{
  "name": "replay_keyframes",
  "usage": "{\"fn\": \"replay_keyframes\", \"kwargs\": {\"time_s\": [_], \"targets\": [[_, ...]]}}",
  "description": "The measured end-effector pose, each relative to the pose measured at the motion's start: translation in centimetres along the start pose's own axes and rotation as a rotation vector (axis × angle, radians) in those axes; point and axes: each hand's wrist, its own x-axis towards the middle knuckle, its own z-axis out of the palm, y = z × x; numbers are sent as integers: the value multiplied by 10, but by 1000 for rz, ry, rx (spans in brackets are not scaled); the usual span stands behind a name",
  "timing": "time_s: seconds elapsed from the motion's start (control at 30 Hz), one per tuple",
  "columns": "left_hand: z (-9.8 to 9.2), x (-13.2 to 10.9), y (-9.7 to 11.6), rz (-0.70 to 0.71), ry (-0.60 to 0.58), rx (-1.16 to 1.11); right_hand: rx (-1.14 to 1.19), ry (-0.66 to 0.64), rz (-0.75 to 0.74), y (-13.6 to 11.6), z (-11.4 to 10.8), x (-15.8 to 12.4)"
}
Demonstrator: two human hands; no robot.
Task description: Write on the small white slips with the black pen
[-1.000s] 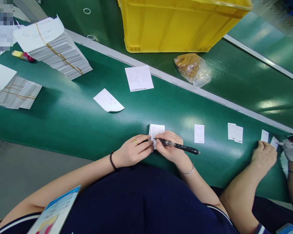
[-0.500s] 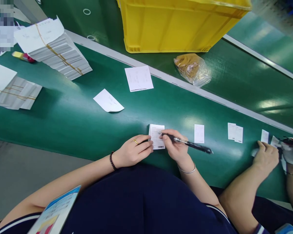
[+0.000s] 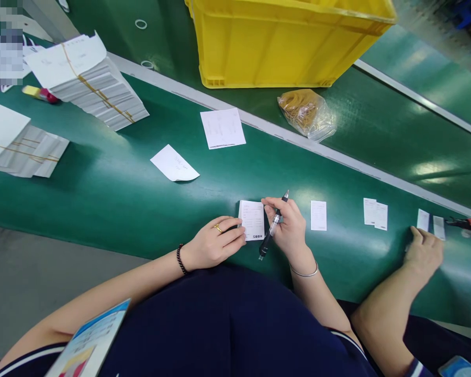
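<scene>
Card stack [image 3: 253, 215] sits near centre — left hand [image 3: 212, 242] at its left edge, grip unclear, right hand [image 3: 292, 225] grasping pen [image 3: 273, 229], nib [image 3: 286, 193] off the stack — with single card [image 3: 318, 215] apart at right, the stack seemingly unfinished.

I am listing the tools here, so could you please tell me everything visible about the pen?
The pen is slim, apparently plastic, black with a clear section and a silvery pointed tip. The right hand holds it slantwise, tip pointing forward, just right of the small paper stack.
</scene>
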Motion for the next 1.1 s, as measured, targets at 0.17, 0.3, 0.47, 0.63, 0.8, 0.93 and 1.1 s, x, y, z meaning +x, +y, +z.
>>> {"fn": "replay_keyframes", "kwargs": {"time_s": [0.17,0.3,0.47,0.63,0.8,0.93,1.1], "targets": [[0,0,0,3,2,18,22,26,16,-2,-3,-3],[1,0,1,3,-9,16,209,116,162,-3,0,-6],[2,-2,1,1,-10,-7,670,140,453,-1,12,-4],[3,-8,0,-22,-11,-51,715,225,489,23,-16,0],[5,-6,1,-41,17,-81,379,457,540,84,-83,-8],[3,-1,1,-3,37,-47,342,467,675,127,-100,-20],[3,-2,1,-5,20,-51,261,445,695,146,-93,-26]]}}
